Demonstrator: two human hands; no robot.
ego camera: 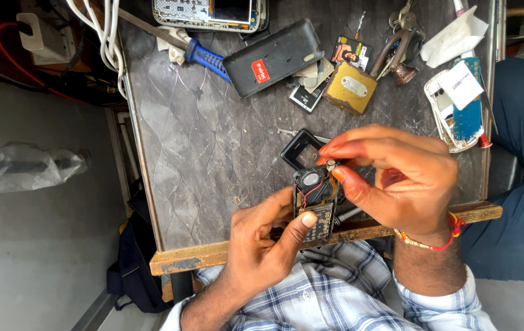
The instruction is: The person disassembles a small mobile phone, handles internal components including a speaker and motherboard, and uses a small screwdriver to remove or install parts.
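Head view: your left hand [262,236] grips the opened phone board [316,205], long axis pointing away from you; right hand [397,178] pinches a small part [330,164] just above its top end (over the tabletop [213,153]).

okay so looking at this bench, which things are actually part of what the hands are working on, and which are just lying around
In hand:
- opened small phone circuit board with round speaker and red wires, held by left hand
- tiny metal part, pinched by right hand

Lying about:
- black rectangular frame
- blue-handled screwdriver
- black flat case with red label
- brass padlock
- bunch of keys
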